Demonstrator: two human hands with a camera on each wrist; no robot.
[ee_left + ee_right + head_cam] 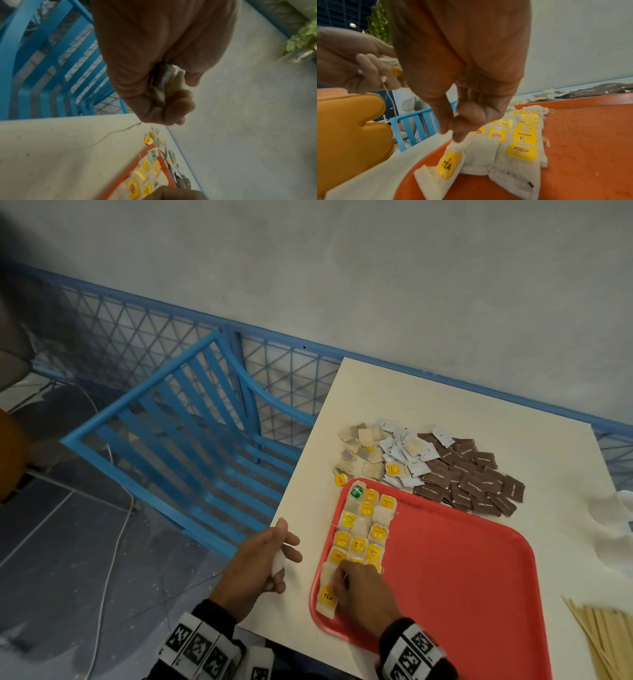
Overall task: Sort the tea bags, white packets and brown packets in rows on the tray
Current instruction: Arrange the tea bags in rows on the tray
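Right grip is pinched on a tea bag being laid on the tray; spare bags are clutched in left grip. Release and squaring are likely needed next.

The white bench under the right hand reaches a pale grey plastered wall well beyond the fingers. Along the wall's foot runs a blue mesh railing, passing behind the bench and away on the left hand's side. Just left of that hand a blue slatted chair stands close to the bench edge. Beneath it lies a grey tiled floor, crossed by a thin white cable. Further left an ochre seat shows. The light is dim and even.
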